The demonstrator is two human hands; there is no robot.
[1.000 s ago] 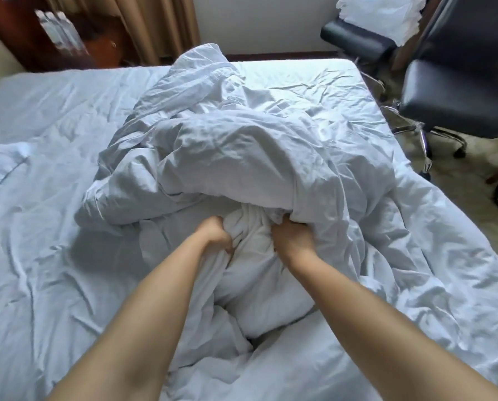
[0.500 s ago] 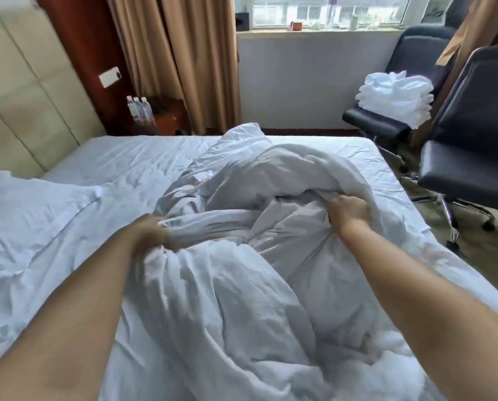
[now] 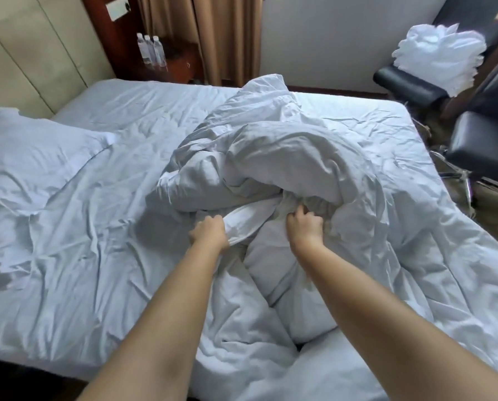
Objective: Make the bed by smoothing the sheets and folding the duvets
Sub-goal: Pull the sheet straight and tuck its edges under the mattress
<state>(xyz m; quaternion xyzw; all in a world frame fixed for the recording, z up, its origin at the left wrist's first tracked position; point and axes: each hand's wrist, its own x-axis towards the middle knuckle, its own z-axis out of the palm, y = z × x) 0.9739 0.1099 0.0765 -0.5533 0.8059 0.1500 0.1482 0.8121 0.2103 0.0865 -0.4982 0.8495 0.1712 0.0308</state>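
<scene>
The duvet (image 3: 285, 169) lies bunched mid-bed on the creased sheet (image 3: 83, 227). The left hand (image 3: 210, 234) grips a folded edge; the right hand (image 3: 304, 227) curls its fingers into the bunch. Risk — the 2 hands may hold different layers, so pulling twists it tighter.

Left hand (image 3: 210, 232): fingertips buried in duvet (image 3: 285, 157) fold, grip pts not visible. Right hand (image 3: 304, 227): fingers curled into bunched fabric, tips partly hidden. Both forearms cut off by bottom edge. Sheet (image 3: 83, 241) under duvet heap hidden on right half of bed. Pillow (image 3: 39, 157) cut by left edge. Bottles (image 3: 151, 52) by curtain: too small, labels unreadable. Chair (image 3: 485, 146) cut by right edge, base blurred. White linen pile (image 3: 438, 59) on far seat: motion-blurred, item count unclear.
</scene>
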